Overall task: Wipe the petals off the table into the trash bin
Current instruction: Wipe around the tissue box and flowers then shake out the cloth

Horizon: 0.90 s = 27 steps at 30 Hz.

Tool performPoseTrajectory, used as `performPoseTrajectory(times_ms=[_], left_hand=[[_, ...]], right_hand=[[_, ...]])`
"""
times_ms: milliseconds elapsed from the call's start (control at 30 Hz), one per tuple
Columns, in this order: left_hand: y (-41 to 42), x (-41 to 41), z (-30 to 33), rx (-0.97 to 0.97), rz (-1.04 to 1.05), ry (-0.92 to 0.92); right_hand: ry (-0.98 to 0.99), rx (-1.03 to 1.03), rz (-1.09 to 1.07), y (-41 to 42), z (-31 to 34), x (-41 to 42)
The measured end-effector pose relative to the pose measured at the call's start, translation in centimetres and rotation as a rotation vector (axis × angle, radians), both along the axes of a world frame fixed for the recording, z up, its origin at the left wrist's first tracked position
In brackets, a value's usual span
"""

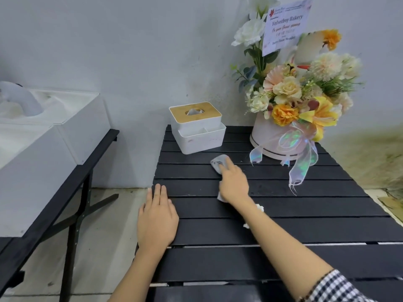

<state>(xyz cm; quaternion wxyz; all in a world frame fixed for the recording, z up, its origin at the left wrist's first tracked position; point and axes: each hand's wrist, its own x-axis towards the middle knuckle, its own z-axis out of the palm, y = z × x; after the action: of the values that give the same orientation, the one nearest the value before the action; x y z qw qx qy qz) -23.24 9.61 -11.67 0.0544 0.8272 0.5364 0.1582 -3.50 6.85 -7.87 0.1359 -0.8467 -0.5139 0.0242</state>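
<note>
judging by their look, the petals (259, 207) are expected to handle as almost weightless, soft and easily crushed scraps, likely to be scattered by any quick sweep or caught in the gaps between the slats; they are better pushed along than picked up, and a flat cloth pressed low behind them is thought the right hold. they are seen as small white crumpled bits, one just beside the right forearm and a second (246, 226) a little nearer, both toward the middle of the table (305, 232), well apart from its left edge. another white scrap (221, 197) shows under the heel of the right hand (234, 184), though whether it is a petal or tissue cannot be told. a grey cloth (218, 163) is pinned to the slats under the right hand, whose fingers are laid flat and together over it rather than curled around it. the left hand (157, 216) is laid open and empty, palm down, at the left edge. a tissue box (198, 129) is set near the far left corner and a flower arrangement (283, 136) at the far right corner. no trash bin is in view.
</note>
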Motion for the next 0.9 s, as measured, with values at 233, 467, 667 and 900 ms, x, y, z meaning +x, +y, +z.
performPoseTrajectory(times_ms=[233,467,667,900], left_hand=[[-0.3,0.2,0.4,-0.021,0.028,0.012],[-0.4,-0.1,0.5,-0.018,-0.016,0.021],[-0.8,0.1,0.8,0.062,-0.168,0.071],[-0.4,0.3,0.7,0.030,-0.209,0.020]], right_hand=[[0.018,0.102,-0.132,-2.8,2.4,-3.3],[-0.061,0.164,0.010,-9.2,-2.3,-6.8],[-0.063,0.093,-0.214,-13.8,-1.3,0.3],[-0.037,0.225,-0.039,-5.5,0.9,-6.6]])
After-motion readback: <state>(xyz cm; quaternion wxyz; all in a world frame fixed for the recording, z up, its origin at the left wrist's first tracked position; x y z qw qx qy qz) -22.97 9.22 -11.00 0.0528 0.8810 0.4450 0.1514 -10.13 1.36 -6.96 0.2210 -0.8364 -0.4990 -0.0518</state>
